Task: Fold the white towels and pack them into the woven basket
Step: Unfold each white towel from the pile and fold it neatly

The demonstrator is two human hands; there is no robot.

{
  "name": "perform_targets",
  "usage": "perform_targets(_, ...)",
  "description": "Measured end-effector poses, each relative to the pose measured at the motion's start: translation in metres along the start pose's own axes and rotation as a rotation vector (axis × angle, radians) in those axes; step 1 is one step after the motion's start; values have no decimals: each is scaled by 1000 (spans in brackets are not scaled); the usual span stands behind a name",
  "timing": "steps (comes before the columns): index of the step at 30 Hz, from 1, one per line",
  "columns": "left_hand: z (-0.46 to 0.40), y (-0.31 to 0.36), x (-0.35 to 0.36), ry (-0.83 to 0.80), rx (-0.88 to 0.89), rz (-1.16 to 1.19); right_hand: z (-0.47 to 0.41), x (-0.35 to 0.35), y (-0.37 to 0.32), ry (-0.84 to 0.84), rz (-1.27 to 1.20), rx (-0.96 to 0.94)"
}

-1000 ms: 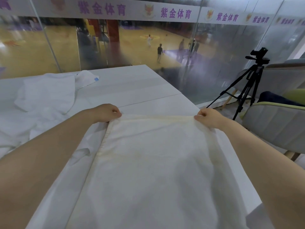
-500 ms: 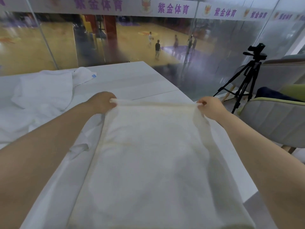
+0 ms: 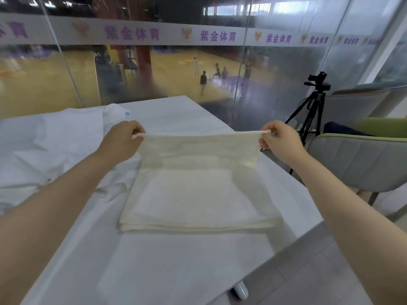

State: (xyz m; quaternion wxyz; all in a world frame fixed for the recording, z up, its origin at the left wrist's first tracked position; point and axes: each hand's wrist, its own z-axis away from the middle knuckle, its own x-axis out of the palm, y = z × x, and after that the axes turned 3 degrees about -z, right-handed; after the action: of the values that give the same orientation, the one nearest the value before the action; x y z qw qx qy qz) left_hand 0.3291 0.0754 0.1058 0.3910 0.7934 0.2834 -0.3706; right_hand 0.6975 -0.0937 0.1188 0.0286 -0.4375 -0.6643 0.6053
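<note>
A cream-white towel point(image 3: 198, 194) lies folded in layers on the white table point(image 3: 167, 267). Its far edge is lifted off the surface and stretched taut between my hands. My left hand point(image 3: 123, 140) pinches the left far corner. My right hand point(image 3: 279, 139) pinches the right far corner. The near folded edge rests flat on the table. More white towels point(image 3: 50, 146) lie crumpled in a heap at the left; one carries a small blue label. No woven basket is in view.
A glass wall point(image 3: 154, 69) runs behind the table, with a sports court below. A camera on a black tripod point(image 3: 312, 111) stands at the right. Grey and green chairs point(image 3: 361, 161) sit close to the table's right edge.
Both hands have raised the towel's far edge off the table and drawn it up and toward me. The lower part now lies shorter and in layers.
</note>
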Motion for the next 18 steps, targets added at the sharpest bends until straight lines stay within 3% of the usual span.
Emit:
perform_targets(5,79,-2,4,-77,43,-1,74,-5,25,-98,-236,71)
perform_targets(9,129,-14,26,-177,61,58,115,-2,64,-219,-201,133)
perform_targets(18,160,-19,19,-260,97,112,143,-7,77,-232,-41,27)
